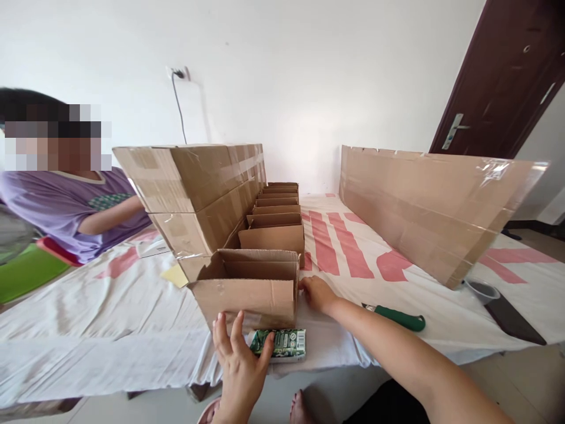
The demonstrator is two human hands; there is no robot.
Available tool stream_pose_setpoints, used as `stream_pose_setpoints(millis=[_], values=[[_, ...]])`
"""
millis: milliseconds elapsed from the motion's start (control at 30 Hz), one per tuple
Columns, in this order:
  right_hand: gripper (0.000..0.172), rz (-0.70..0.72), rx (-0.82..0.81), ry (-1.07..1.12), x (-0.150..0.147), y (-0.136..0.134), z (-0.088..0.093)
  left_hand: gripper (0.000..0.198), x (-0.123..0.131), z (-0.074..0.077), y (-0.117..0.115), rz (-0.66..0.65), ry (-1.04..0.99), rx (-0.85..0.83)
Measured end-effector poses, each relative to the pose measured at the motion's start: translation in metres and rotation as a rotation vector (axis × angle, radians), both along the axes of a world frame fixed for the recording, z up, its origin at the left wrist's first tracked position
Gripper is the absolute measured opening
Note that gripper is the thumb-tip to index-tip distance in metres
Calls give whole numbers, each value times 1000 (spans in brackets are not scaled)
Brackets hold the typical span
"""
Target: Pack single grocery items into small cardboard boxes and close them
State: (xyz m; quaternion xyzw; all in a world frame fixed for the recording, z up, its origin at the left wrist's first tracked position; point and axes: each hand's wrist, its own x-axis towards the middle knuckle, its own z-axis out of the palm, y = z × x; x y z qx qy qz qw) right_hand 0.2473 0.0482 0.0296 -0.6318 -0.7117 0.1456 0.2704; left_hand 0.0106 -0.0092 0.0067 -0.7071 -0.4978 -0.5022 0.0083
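An open-topped cardboard box (247,299) stands nearest me on the cloth-covered table. My left hand (241,348) has its fingers spread, the fingertips against the box's front face. Its thumb lies over a small green printed carton (286,344) in front of the box. At the box's right side, my right hand (316,293) is closed, with curled fingers gripping the edge; the fingertips are partly hidden. Behind this box runs a row of similar open boxes (272,238).
Stacked closed cartons (212,176) rise along the left of the row. A large cardboard panel (424,206) stands on the right. A green-handled cutter (399,318), a dark phone-like slab (514,321) and a clear cup (482,288) lie nearer. A person in purple (106,194) sits left.
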Motion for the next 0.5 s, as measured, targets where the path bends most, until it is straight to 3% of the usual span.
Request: stream_pose_setpoints(millis=[167, 267, 367, 433, 500], values=[[25, -76, -40, 122, 43, -16, 2, 65, 0, 7, -3, 32, 4, -14], [23, -109, -67, 222, 56, -32, 1, 71, -15, 15, 9, 82, -92, -55], [20, -67, -98, 308, 49, -58, 5, 94, -35, 21, 32, 140, -384, -223], [19, 11, -132, 353, 35, -80, 9, 99, -44, 22, 47, 71, -635, -411], [18, 107, -182, 383, 19, -103, 14, 92, -47, 20, 56, -36, -747, -537]])
